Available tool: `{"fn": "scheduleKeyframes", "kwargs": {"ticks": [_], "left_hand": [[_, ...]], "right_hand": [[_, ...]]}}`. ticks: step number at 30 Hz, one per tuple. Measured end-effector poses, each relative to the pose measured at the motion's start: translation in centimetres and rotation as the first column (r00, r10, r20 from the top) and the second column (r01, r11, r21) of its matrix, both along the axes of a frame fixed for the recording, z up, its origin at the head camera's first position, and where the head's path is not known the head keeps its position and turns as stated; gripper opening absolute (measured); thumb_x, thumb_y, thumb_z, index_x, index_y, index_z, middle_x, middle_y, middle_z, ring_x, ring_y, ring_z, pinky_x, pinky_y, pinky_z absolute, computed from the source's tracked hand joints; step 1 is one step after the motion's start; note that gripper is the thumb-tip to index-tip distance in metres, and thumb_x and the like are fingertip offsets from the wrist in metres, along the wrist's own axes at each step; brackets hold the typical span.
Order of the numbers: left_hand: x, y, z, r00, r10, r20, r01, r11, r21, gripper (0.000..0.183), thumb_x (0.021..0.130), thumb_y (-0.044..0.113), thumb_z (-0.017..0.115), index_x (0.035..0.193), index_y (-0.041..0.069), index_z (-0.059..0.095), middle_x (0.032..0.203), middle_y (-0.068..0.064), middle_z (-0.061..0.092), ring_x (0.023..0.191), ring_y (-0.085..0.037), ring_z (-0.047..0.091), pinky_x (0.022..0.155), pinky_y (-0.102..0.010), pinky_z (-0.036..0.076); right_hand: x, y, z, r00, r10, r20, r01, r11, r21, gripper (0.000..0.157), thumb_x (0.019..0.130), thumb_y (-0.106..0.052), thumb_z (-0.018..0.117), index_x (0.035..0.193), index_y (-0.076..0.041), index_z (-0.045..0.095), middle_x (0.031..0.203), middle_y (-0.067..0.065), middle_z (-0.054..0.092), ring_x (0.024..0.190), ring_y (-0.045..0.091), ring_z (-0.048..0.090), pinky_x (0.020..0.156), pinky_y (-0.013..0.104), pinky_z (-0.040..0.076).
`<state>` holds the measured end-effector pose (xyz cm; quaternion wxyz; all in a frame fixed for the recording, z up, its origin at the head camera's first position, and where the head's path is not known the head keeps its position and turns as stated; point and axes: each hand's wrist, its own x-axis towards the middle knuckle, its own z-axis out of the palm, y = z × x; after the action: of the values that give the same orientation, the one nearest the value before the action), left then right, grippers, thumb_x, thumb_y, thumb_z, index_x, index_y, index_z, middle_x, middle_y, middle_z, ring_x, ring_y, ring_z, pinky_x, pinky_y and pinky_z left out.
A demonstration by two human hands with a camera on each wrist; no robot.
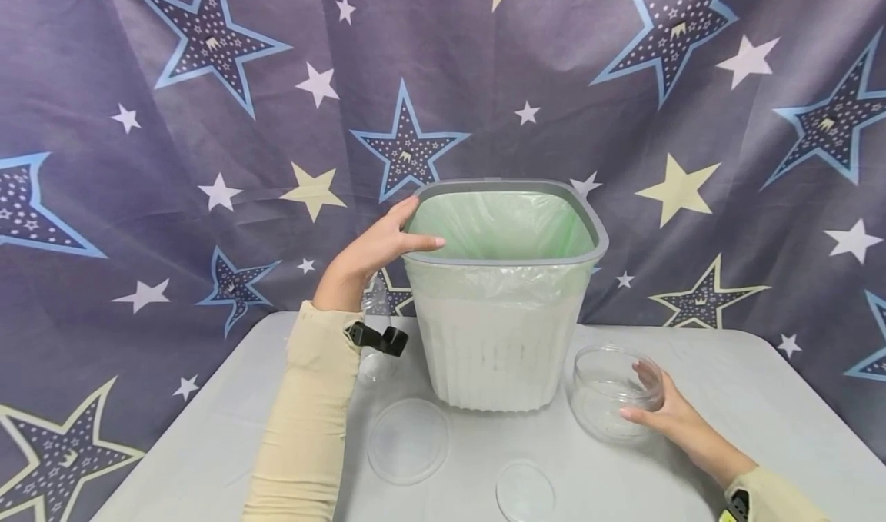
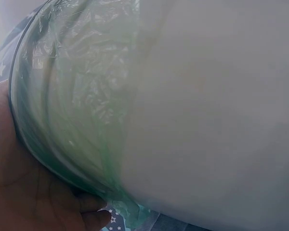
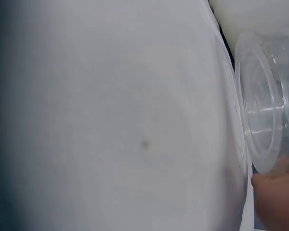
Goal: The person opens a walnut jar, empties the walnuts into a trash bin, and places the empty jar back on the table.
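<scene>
A white trash bin (image 1: 494, 345) with a grey rim stands upright on the table, lined with a thin green bag (image 1: 508, 218). At its left side my left hand (image 1: 377, 245) holds the rim, thumb over the top edge. In the left wrist view the fingers lie along the rim and the overhanging bag. To the right of the bin, my right hand (image 1: 657, 410) grips a clear round plastic container (image 1: 598, 399), its thumb and fingers around the right side. The right wrist view catches the container's base end and part of the hand at the right edge.
Two clear round lids lie on the white table (image 1: 747, 399): a larger lid (image 1: 408, 441) in front of the bin and a smaller lid (image 1: 524, 493) nearer the front. A clear plastic item (image 1: 376, 364) sits behind my left forearm. A star-patterned curtain (image 1: 457, 61) hangs behind.
</scene>
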<state>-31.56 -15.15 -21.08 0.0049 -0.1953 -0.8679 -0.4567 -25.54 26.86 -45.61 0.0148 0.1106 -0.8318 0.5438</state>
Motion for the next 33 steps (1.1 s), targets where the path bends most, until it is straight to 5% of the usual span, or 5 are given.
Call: {"fn": "scheduleKeyframes", "kwargs": {"ticks": [7, 12, 25, 30, 33], "left_hand": [[0.0, 0.0, 0.0, 1.0, 0.008, 0.016, -0.008, 1.0, -0.001, 0.094, 0.084, 0.032, 0.067, 0.152, 0.01, 0.005, 0.159, -0.002, -0.001, 0.144, -0.018, -0.004, 0.116, -0.045, 0.007], [0.0, 0.0, -0.1, 0.999, 0.007, 0.035, -0.007, 1.0, 0.004, 0.094, 0.084, 0.033, 0.067, 0.152, 0.013, 0.005, 0.159, 0.0, -0.003, 0.144, -0.017, -0.005, 0.116, -0.046, 0.008], [-0.1, -0.2, 0.0, 1.0, -0.002, 0.008, 0.002, 1.0, 0.008, 0.093, 0.085, 0.029, 0.066, 0.152, 0.01, 0.004, 0.159, -0.005, -0.003, 0.144, -0.018, -0.004, 0.116, -0.044, 0.007], [-0.2, -0.2, 0.0, 1.0, -0.012, 0.001, 0.012, 1.0, 0.013, 0.093, 0.086, 0.027, 0.066, 0.152, 0.008, 0.003, 0.159, -0.006, -0.004, 0.144, -0.018, -0.004, 0.116, -0.043, 0.006], [-0.2, -0.1, 0.0, 1.0, -0.014, -0.001, 0.014, 1.0, 0.017, 0.092, 0.086, 0.027, 0.066, 0.151, 0.007, 0.004, 0.159, -0.006, -0.003, 0.144, -0.018, -0.004, 0.116, -0.042, 0.006]], "right_hand": [[-0.1, 0.6, -0.6, 0.999, 0.049, -0.023, -0.05, 0.997, -0.052, 0.094, 0.08, -0.006, 0.069, 0.147, 0.003, 0.004, 0.148, 0.033, 0.015, 0.139, 0.022, 0.021, 0.089, -0.004, 0.019], [-0.1, 1.1, -0.9, 0.994, 0.103, -0.021, -0.104, 0.991, -0.079, 0.097, 0.079, -0.004, 0.071, 0.147, 0.003, 0.003, 0.148, 0.034, 0.013, 0.114, -0.018, 0.026, 0.089, -0.002, 0.023], [-0.2, 1.0, -1.2, 0.99, 0.132, -0.057, -0.132, 0.991, 0.013, 0.104, 0.071, 0.0, 0.076, 0.147, 0.002, 0.006, 0.148, 0.033, 0.016, 0.135, 0.001, 0.026, 0.09, -0.003, 0.019], [-0.3, 1.0, -1.2, 0.991, 0.132, -0.018, -0.131, 0.991, 0.025, 0.106, 0.071, -0.002, 0.077, 0.147, 0.002, 0.004, 0.149, 0.034, 0.013, 0.133, 0.053, 0.011, 0.115, 0.04, 0.015], [-0.2, 1.0, -1.3, 0.991, 0.134, -0.014, -0.133, 0.991, 0.016, 0.107, 0.071, -0.002, 0.077, 0.147, 0.002, 0.003, 0.149, 0.035, 0.012, 0.133, 0.054, 0.009, 0.102, 0.068, 0.008]]}}
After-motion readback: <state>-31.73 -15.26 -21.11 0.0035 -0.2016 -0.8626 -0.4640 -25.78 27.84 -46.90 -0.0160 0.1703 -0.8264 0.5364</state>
